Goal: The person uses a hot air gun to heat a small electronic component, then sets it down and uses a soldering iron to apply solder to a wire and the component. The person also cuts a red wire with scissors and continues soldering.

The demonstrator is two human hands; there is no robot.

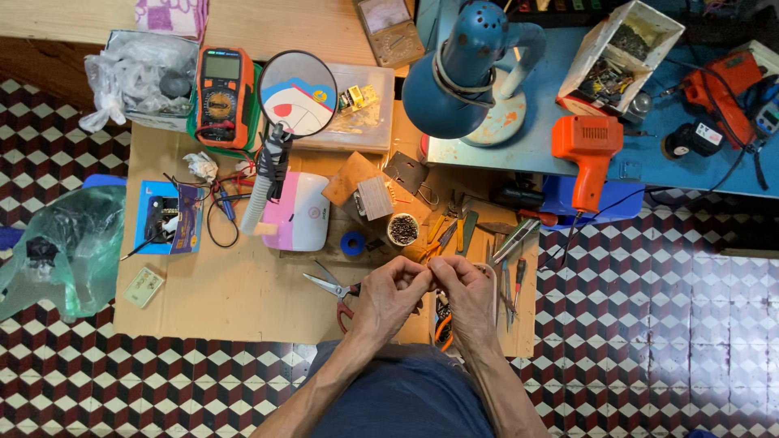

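Observation:
My left hand [391, 294] and my right hand [469, 292] are brought together over the front edge of a cardboard sheet [235, 296], fingertips pinched on something small between them; what it is cannot be made out. Red-handled scissors [334, 289] lie just left of my left hand. Orange-handled pliers [442, 324] show below my right hand. A small round tin of tiny parts [402, 229] stands just beyond the hands.
A pile of hand tools [487, 235], an orange multimeter [222, 96], a round magnifier [297, 93], a pink-and-white box [297, 211], a blue desk lamp [462, 69], an orange soldering gun [588, 154] and a blue table [649, 138] surround the sheet. A green plastic bag [61, 247] lies at the left on the tiled floor.

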